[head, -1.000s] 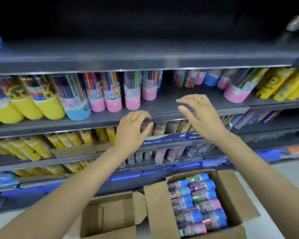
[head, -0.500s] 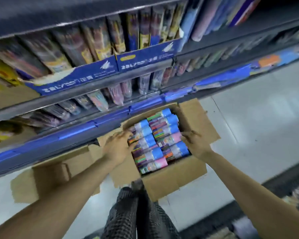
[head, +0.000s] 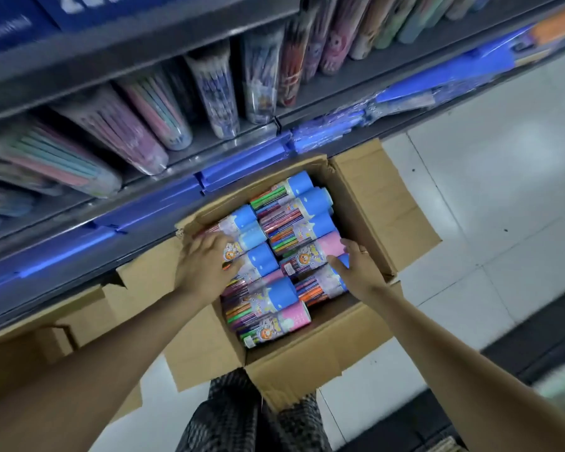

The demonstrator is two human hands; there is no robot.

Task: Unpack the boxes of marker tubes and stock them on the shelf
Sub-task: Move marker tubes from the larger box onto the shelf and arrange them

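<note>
Both hands were down in the open cardboard box (head: 369, 203) on the floor, right at the foot of the shelf (head: 209, 141), and the marker tubes (head: 294, 230) lay packed inside it in two columns, on their sides. Their long axes ran across the box from its left wall to its right, every blue or pink cap pointing toward the right wall. The left hand (head: 203, 269) sat over the left column, fingers curled down onto the tubes near the box's left wall; whether it had truly closed round one, I couldn't tell. The right hand (head: 359, 269) came in at the right column's cap ends, fingers fairly straight and reaching onto a blue-capped tube (head: 323, 278) beside the box's right wall, thumb under a pink cap (head: 330, 243), nothing lifted clear. So each hand had its own column directly beneath it, neither one nearer overall. The tubes looked like clear plastic cylinders showing bright felt-tips inside, with cartoon labels and glossy wrap, likely slippery and snugly nested. To my eye the lift needed a grip across a tube's girth, then a rise toward the shelf above the box. A second box (head: 62, 324) stood left of the full one.
</note>
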